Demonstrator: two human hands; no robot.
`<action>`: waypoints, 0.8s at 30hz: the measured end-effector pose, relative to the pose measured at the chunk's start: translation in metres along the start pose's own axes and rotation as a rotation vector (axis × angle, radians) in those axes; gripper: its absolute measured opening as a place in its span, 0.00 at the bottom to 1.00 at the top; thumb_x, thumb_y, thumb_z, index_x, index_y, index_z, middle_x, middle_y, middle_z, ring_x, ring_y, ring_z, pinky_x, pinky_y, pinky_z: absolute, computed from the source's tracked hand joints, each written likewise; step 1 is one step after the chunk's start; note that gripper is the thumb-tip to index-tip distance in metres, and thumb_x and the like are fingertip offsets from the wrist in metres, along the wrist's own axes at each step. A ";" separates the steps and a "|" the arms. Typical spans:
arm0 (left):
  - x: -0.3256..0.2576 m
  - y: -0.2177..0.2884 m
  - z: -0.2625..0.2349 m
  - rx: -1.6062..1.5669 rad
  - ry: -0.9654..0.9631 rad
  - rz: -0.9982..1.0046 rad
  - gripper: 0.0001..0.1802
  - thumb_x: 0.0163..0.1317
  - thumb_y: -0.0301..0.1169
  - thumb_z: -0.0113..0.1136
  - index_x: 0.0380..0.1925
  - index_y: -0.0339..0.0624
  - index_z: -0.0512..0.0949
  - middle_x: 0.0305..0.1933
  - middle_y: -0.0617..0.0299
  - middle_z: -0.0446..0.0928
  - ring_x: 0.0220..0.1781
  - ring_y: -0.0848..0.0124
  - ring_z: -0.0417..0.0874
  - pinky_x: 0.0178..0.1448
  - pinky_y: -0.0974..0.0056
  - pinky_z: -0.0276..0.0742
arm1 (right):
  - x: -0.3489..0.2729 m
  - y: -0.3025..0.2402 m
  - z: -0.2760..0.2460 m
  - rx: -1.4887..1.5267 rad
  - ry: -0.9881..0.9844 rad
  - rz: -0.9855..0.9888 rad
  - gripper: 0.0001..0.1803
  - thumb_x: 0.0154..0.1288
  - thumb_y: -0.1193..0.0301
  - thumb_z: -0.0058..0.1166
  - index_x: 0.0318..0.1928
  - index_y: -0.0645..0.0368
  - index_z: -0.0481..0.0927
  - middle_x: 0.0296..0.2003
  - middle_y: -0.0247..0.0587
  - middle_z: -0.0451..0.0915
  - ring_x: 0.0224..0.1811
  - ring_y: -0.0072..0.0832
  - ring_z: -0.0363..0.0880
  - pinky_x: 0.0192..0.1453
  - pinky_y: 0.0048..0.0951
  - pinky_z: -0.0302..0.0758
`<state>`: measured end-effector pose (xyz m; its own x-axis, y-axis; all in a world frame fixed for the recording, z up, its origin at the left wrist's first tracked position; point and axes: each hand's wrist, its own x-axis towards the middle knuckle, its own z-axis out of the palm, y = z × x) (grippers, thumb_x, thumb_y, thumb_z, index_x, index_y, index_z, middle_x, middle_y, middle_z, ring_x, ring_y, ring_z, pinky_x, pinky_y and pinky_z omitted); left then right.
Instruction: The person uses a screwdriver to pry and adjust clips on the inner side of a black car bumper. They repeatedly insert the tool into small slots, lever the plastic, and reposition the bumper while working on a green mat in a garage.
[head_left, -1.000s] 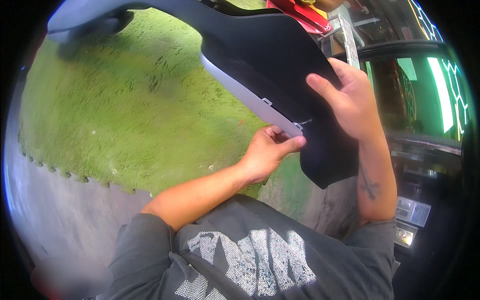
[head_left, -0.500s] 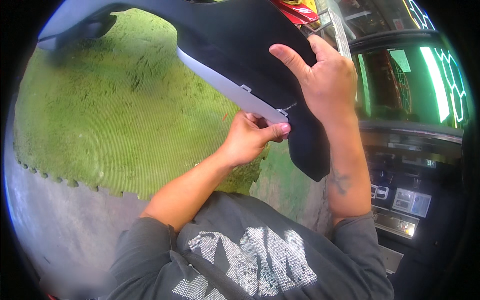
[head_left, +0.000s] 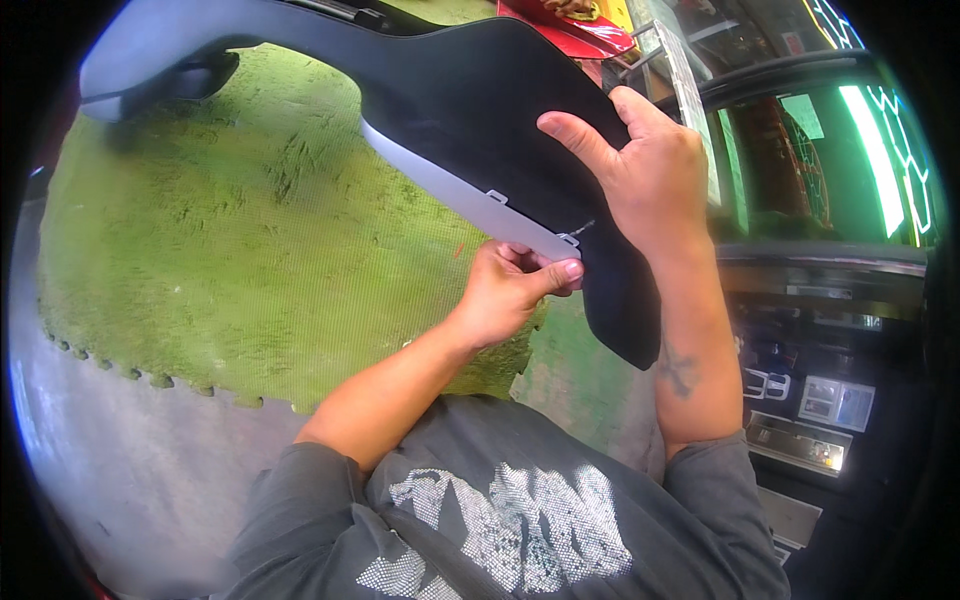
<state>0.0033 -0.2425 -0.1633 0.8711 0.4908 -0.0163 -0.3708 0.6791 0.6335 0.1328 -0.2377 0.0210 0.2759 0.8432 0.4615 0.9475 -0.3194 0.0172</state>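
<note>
A large curved black trim panel [head_left: 500, 110] with a grey outer end reaches across the upper middle. Along its near edge runs a light grey strip [head_left: 430, 178] with small clip tabs [head_left: 497, 197] on its upper side. My left hand [head_left: 508, 290] pinches the strip's right end between thumb and fingers, close to one of the tabs. My right hand [head_left: 655, 175] grips the panel's right edge, thumb over the black face and the other fingers mostly hidden behind. A short twisted, thread-like piece [head_left: 585, 229] shows on the black face beside the strip's end.
A worn green foam mat [head_left: 250, 230] with a jigsaw edge lies below on the grey floor [head_left: 150, 460]. At right stands a dark glossy surface [head_left: 790, 170] with green and white reflections. Beyond my right hand are a metal frame [head_left: 680, 90] and a red object [head_left: 565, 40].
The panel, mat and left hand sit slightly lower in the picture, and more shows above the panel. Both hands keep their holds.
</note>
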 end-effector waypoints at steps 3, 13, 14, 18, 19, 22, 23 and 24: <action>0.001 0.000 0.002 0.003 -0.005 -0.012 0.10 0.74 0.30 0.78 0.47 0.36 0.89 0.42 0.58 0.92 0.44 0.68 0.94 0.54 0.60 0.93 | 0.001 0.001 0.000 0.023 0.017 0.006 0.42 0.66 0.26 0.66 0.27 0.56 0.75 0.15 0.46 0.77 0.21 0.55 0.82 0.27 0.52 0.76; -0.003 0.008 0.004 0.065 0.038 -0.063 0.09 0.75 0.30 0.77 0.47 0.35 0.89 0.42 0.58 0.92 0.45 0.68 0.94 0.55 0.59 0.93 | -0.004 -0.003 -0.005 -0.028 -0.004 0.023 0.41 0.66 0.27 0.67 0.29 0.55 0.75 0.16 0.48 0.80 0.24 0.56 0.86 0.28 0.53 0.79; -0.004 0.007 0.003 0.099 0.045 -0.072 0.10 0.75 0.30 0.77 0.47 0.35 0.89 0.43 0.58 0.92 0.46 0.68 0.94 0.56 0.59 0.93 | -0.005 -0.005 -0.005 -0.018 -0.007 0.021 0.40 0.66 0.28 0.67 0.30 0.55 0.75 0.17 0.47 0.80 0.24 0.56 0.86 0.28 0.54 0.78; -0.019 0.006 -0.011 0.142 0.084 -0.130 0.13 0.75 0.30 0.77 0.50 0.33 0.87 0.47 0.54 0.92 0.49 0.66 0.94 0.58 0.58 0.93 | -0.022 -0.018 -0.008 0.018 -0.047 -0.006 0.35 0.70 0.34 0.69 0.32 0.55 0.76 0.19 0.47 0.80 0.24 0.55 0.85 0.28 0.54 0.77; -0.025 0.008 -0.016 0.129 0.097 -0.149 0.14 0.75 0.30 0.78 0.51 0.32 0.87 0.49 0.53 0.92 0.49 0.65 0.94 0.58 0.58 0.93 | -0.030 -0.023 -0.010 0.027 -0.064 -0.018 0.33 0.71 0.36 0.69 0.33 0.55 0.76 0.20 0.47 0.80 0.25 0.55 0.85 0.28 0.55 0.77; -0.057 0.037 -0.044 0.332 0.121 -0.315 0.17 0.78 0.30 0.73 0.58 0.28 0.83 0.52 0.50 0.90 0.51 0.61 0.95 0.60 0.57 0.92 | -0.062 -0.039 -0.013 0.150 -0.128 -0.053 0.22 0.73 0.50 0.71 0.35 0.52 0.77 0.28 0.42 0.81 0.31 0.48 0.86 0.32 0.49 0.78; -0.069 0.053 -0.054 0.427 0.128 -0.379 0.18 0.79 0.30 0.72 0.58 0.28 0.83 0.52 0.50 0.90 0.51 0.61 0.95 0.60 0.57 0.92 | -0.074 -0.043 -0.010 0.181 -0.132 -0.071 0.20 0.73 0.52 0.71 0.35 0.51 0.78 0.28 0.39 0.80 0.31 0.45 0.85 0.32 0.48 0.78; -0.083 0.067 -0.068 0.465 0.146 -0.397 0.18 0.80 0.31 0.71 0.59 0.27 0.82 0.52 0.50 0.90 0.51 0.61 0.95 0.60 0.57 0.92 | -0.085 -0.053 -0.009 0.186 -0.155 -0.067 0.18 0.73 0.53 0.72 0.35 0.49 0.79 0.28 0.37 0.77 0.31 0.42 0.84 0.32 0.47 0.78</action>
<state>-0.1155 -0.2001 -0.1721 0.8483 0.3416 -0.4046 0.1796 0.5332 0.8267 0.0580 -0.2962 -0.0108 0.2193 0.9205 0.3234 0.9740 -0.1873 -0.1272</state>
